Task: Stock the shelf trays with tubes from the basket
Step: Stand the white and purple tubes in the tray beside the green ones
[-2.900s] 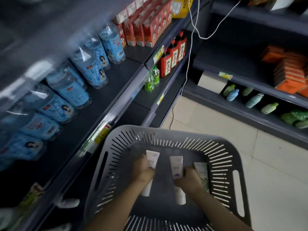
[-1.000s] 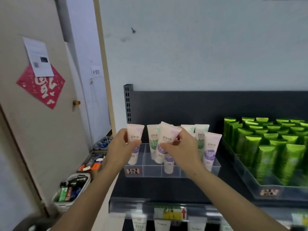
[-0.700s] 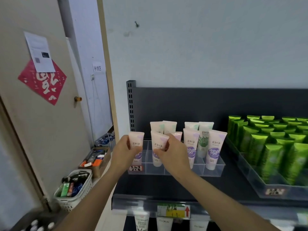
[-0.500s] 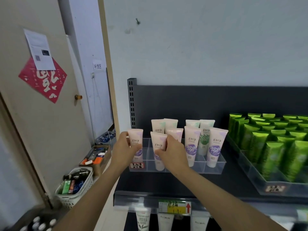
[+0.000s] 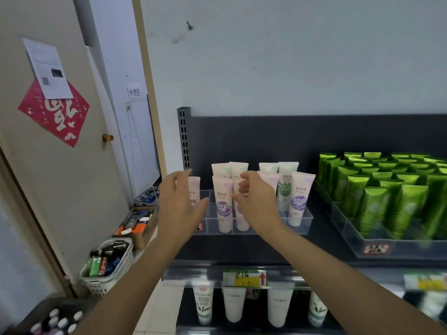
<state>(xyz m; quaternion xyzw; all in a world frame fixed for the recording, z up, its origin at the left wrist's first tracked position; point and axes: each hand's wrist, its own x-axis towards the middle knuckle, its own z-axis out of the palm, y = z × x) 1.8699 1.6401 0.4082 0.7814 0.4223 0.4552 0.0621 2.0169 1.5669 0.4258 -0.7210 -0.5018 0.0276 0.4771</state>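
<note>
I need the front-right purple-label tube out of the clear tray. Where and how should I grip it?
Pinch the purple-label tube near its top, from above: it stands upright, the clear tray wall guards its foot, and a green-label tube crowds its left.

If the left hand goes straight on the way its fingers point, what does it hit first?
Most likely the leftmost purple-label tube, standing front-left in the clear tray, just beyond the left hand. Depth is unclear; passing above it, the hand would reach the dark back panel.
</note>
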